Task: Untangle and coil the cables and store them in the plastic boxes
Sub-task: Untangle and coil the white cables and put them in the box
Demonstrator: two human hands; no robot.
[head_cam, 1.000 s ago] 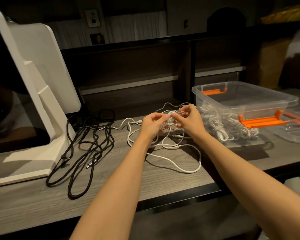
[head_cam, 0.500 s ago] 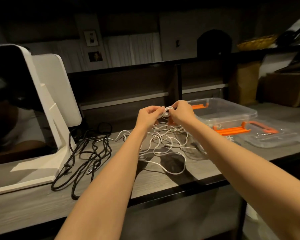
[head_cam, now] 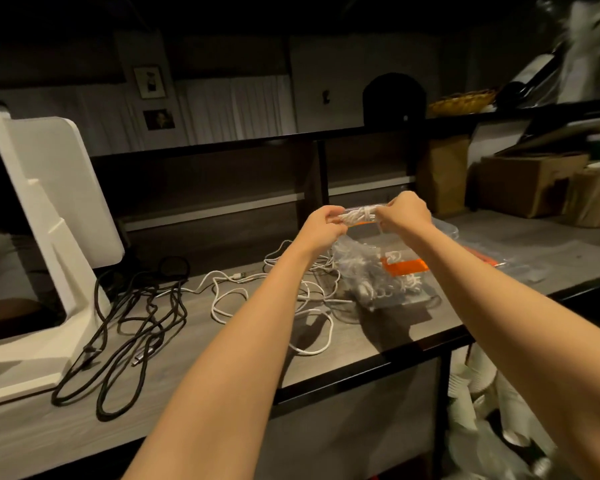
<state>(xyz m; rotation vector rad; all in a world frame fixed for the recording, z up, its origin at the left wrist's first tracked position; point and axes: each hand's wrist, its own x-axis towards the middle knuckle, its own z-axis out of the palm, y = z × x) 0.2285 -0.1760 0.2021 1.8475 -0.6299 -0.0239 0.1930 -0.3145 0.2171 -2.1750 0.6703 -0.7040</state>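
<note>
Left hand (head_cam: 321, 225): centre of frame, raised above the desk, fingers curled round the left end of a small white cable bundle (head_cam: 359, 214).
Right hand (head_cam: 404, 211): just right of it, fingers pinched on the bundle's right end; the bundle is stretched short between the two hands, with one strand dropping from it toward the box below.
Plastic box (head_cam: 388, 271): clear, orange latch, directly beneath the hands at right of centre; white coils already inside.
Loose white cable (head_cam: 267, 296): looped on the desk (head_cam: 194, 368) at centre, partly under the left forearm, running up to the box's left side. Whether it joins the held bundle cannot be told.
Black cables (head_cam: 125, 330): tangled heap at lower left, beside the white stand (head_cam: 49, 209), not yet sorted.
Risk: the hanging strand likely leads to the loose loops; lifting or tightening further could drag them into a knot or tug the light box. A slack pinch could let the wraps spring open.
</note>
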